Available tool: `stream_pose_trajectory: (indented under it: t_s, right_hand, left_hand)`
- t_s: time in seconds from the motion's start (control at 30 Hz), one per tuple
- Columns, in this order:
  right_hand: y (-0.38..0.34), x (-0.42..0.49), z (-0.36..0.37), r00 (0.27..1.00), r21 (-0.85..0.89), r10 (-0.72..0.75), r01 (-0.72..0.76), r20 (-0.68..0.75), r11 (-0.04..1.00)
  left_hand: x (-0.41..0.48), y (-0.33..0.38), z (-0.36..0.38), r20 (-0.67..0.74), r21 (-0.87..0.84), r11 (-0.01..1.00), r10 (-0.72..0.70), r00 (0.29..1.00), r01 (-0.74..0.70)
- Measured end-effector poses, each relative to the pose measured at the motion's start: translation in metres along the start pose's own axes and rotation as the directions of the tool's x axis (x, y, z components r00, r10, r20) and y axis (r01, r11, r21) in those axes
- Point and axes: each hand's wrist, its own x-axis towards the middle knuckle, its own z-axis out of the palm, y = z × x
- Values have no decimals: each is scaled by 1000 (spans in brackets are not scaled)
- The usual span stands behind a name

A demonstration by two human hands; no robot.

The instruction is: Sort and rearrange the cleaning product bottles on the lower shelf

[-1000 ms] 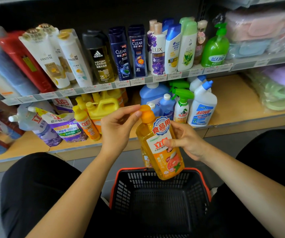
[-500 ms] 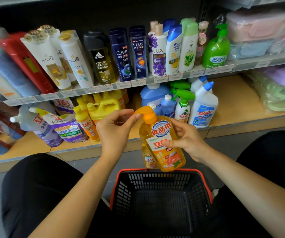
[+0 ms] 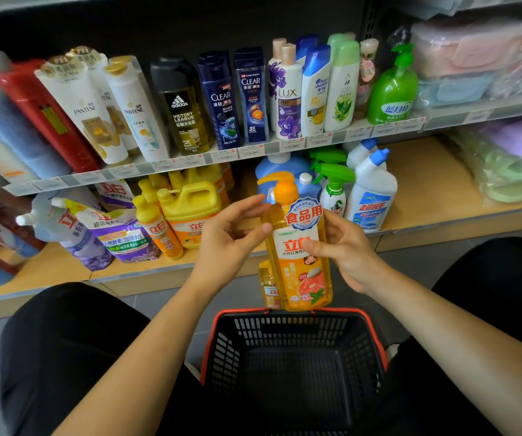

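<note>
Left hand [image 3: 231,243]: off the pump [image 3: 281,187] now, fingers loosely spread.
Right hand [image 3: 347,250]: grips orange bottle [image 3: 300,262] at its label.
Place: upright above basket [image 3: 284,313], short of lower shelf [image 3: 426,184].
Meaning: pump check seemingly done; shelving likely next.

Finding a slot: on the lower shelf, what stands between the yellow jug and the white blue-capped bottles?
Head view: blue bottles and green trigger sprayers, partly hidden by the held orange bottle.

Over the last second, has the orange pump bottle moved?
Yes. The orange pump bottle rose slightly: its base overlapped the basket rim before, now it just reaches it.
</note>
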Motion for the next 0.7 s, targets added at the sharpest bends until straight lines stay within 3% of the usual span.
stream_pose_trajectory:
  t_s: [0.3,0.43,0.7]
  right_hand:
    - [-8,0,-1,990,71,22,-12,-140,997]
    - [-12,2,-1,982,126,34,-11,-183,992]
    - [-26,6,-12,989,232,36,-1,-145,973]
  left_hand:
    - [-8,-26,18,196,43,979,-205,959,200]
    - [-13,-39,30,294,84,935,-353,888,344]
    - [-14,-37,38,257,-210,879,-372,892,427]
